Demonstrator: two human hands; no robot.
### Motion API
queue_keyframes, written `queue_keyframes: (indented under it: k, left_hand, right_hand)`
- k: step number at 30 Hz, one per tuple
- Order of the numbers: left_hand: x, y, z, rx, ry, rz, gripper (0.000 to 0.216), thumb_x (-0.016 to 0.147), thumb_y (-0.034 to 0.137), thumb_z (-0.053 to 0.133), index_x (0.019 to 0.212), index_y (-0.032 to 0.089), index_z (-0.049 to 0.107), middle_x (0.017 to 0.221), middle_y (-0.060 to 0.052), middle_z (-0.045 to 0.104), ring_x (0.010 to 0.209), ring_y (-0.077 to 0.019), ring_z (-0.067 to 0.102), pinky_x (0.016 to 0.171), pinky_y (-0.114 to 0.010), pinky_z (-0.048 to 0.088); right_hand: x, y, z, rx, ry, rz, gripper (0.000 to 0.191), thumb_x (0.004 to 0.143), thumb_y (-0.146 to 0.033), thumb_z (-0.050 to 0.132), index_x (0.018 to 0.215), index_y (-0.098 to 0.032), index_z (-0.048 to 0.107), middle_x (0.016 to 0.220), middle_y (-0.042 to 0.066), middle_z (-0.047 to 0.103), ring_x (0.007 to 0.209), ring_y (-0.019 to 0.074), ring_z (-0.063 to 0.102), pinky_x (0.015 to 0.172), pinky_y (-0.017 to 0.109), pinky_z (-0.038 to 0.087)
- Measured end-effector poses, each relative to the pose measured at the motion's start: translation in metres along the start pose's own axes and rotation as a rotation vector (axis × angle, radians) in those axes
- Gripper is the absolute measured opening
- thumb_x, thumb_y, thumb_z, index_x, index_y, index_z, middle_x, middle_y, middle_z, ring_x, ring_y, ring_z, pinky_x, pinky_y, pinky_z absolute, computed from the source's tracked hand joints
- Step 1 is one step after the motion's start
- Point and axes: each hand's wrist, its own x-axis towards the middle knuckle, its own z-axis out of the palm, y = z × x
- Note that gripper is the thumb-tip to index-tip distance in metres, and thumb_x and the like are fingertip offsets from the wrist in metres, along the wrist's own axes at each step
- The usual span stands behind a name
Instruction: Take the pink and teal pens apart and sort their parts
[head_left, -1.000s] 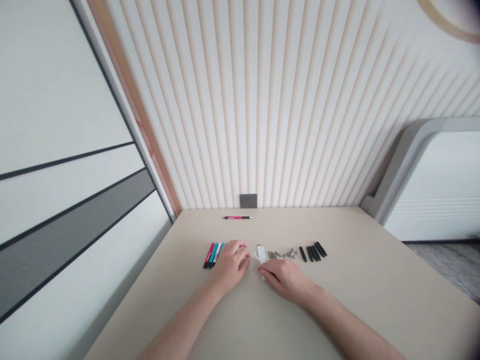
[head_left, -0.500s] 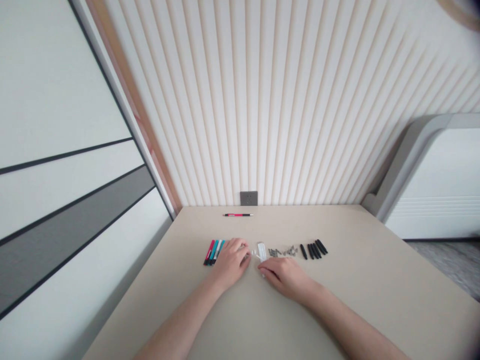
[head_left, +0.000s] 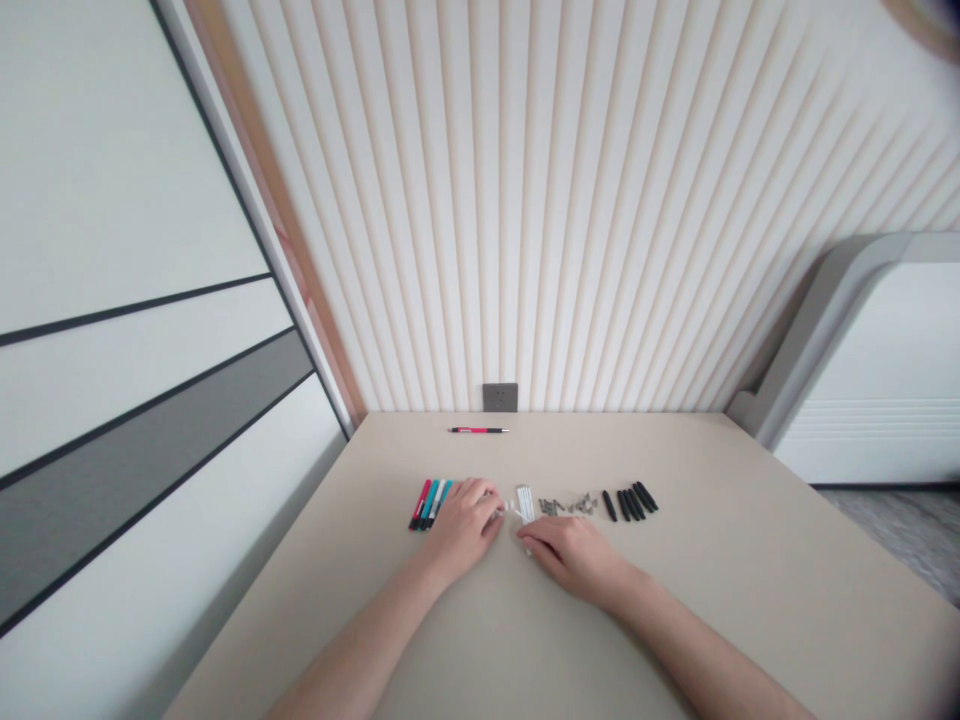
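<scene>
The left hand [head_left: 466,522] rests low over the bench [head_left: 480,640], fingers curled down beside a few small white pieces [head_left: 509,506]; whether it grips one of them cannot be told, as the fingers hide what is under them. The right hand [head_left: 571,550] lies palm down with its fingers bent over the near end of a bundle of thin white rods [head_left: 524,496], and its grip is equally hidden. The rods lie side by side between the two hands, their far ends pointing toward the wall [head_left: 480,200]. Left of the left hand is a row of pink, teal and white barrels [head_left: 430,503], partly covered by it. Beyond the right hand lie small grey metal parts [head_left: 552,507], then black tubes [head_left: 637,502]. A pink-and-black pen [head_left: 478,430] lies near the far edge, below a dark socket [head_left: 500,397]
</scene>
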Motion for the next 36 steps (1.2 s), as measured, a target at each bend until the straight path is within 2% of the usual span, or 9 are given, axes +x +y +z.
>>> queue_keyframes:
  k: [5, 9, 13, 17, 20, 24, 27, 31, 36]
  left_hand:
    - [-0.001, 0.000, 0.000, 0.009, -0.016, -0.016, 0.019, 0.080, 0.012, 0.066, 0.096, 0.022, 0.064, 0.100, -0.003, 0.060, 0.098, -0.0227, 0.054, 0.088, -0.039, 0.044]
    - [-0.001, 0.003, -0.004, -0.014, 0.042, -0.013, 0.019, 0.083, 0.014, 0.064, 0.100, 0.023, 0.064, 0.100, -0.005, 0.061, 0.098, -0.0231, 0.055, 0.088, -0.040, 0.045]
    - [-0.002, 0.011, -0.009, -0.056, 0.097, 0.009, 0.020, 0.089, 0.016, 0.055, 0.107, 0.024, 0.063, 0.101, -0.006, 0.062, 0.097, -0.0223, 0.057, 0.087, -0.039, 0.046]
    - [-0.005, 0.018, -0.011, -0.089, 0.066, 0.084, 0.028, 0.092, 0.013, 0.049, 0.114, 0.025, 0.061, 0.103, -0.006, 0.063, 0.097, -0.0214, 0.058, 0.092, -0.040, 0.044]
    - [-0.007, 0.019, -0.012, -0.110, 0.043, 0.110, 0.033, 0.092, 0.009, 0.045, 0.115, 0.025, 0.061, 0.103, -0.006, 0.064, 0.097, -0.0212, 0.058, 0.091, -0.040, 0.045]
    - [-0.008, 0.018, -0.011, -0.113, 0.047, 0.100, 0.032, 0.094, 0.013, 0.047, 0.122, 0.025, 0.057, 0.105, -0.006, 0.064, 0.098, -0.0218, 0.058, 0.091, -0.041, 0.045]
    - [-0.009, 0.018, -0.009, -0.112, 0.054, 0.089, 0.024, 0.094, 0.017, 0.052, 0.116, 0.024, 0.059, 0.100, -0.005, 0.065, 0.095, -0.0214, 0.059, 0.088, -0.039, 0.046]
    - [-0.010, 0.019, -0.006, -0.098, 0.091, 0.035, 0.013, 0.094, 0.019, 0.054, 0.101, 0.023, 0.064, 0.089, -0.003, 0.066, 0.088, -0.0208, 0.060, 0.083, -0.038, 0.047]
    - [-0.012, 0.020, -0.005, -0.104, 0.130, 0.007, 0.015, 0.096, 0.021, 0.051, 0.104, 0.023, 0.063, 0.092, -0.005, 0.067, 0.089, -0.0213, 0.060, 0.079, -0.037, 0.048]
  right_hand:
    - [0.000, 0.002, 0.002, -0.005, 0.010, -0.025, 0.032, 0.098, -0.028, 0.036, 0.108, -0.022, 0.066, 0.099, 0.006, 0.072, 0.091, 0.0182, 0.066, 0.081, 0.025, 0.044]
    - [0.000, 0.004, 0.003, -0.010, 0.039, -0.027, 0.033, 0.096, -0.021, 0.038, 0.116, -0.023, 0.063, 0.105, 0.006, 0.071, 0.094, 0.0179, 0.066, 0.082, 0.025, 0.045]
    - [-0.001, 0.004, 0.001, -0.053, 0.027, -0.027, 0.043, 0.090, -0.012, 0.039, 0.128, -0.025, 0.055, 0.111, 0.007, 0.070, 0.094, 0.0181, 0.066, 0.080, 0.025, 0.045]
    - [-0.001, 0.003, 0.001, -0.094, -0.041, -0.055, 0.053, 0.086, -0.010, 0.041, 0.136, -0.027, 0.046, 0.111, 0.007, 0.069, 0.094, 0.0189, 0.067, 0.078, 0.025, 0.046]
    - [-0.001, 0.003, 0.002, -0.101, -0.043, -0.065, 0.053, 0.089, -0.011, 0.038, 0.140, -0.027, 0.039, 0.111, 0.007, 0.069, 0.091, 0.0188, 0.068, 0.074, 0.024, 0.045]
    - [-0.001, 0.004, 0.004, -0.141, -0.008, -0.043, 0.044, 0.097, -0.019, 0.034, 0.140, -0.024, 0.037, 0.098, 0.007, 0.073, 0.078, 0.0188, 0.069, 0.068, 0.024, 0.044]
    - [-0.001, 0.004, 0.004, -0.137, -0.011, -0.046, 0.041, 0.099, -0.024, 0.033, 0.140, -0.024, 0.038, 0.098, 0.008, 0.073, 0.078, 0.0187, 0.070, 0.068, 0.024, 0.045]
    - [0.000, 0.003, 0.001, -0.054, -0.013, -0.080, 0.039, 0.100, -0.026, 0.036, 0.139, -0.029, 0.039, 0.112, 0.006, 0.070, 0.093, 0.0188, 0.068, 0.077, 0.025, 0.046]
    - [0.000, 0.006, 0.000, -0.054, -0.005, -0.076, 0.042, 0.099, -0.023, 0.037, 0.140, -0.032, 0.039, 0.117, 0.005, 0.068, 0.096, 0.0184, 0.067, 0.079, 0.025, 0.046]
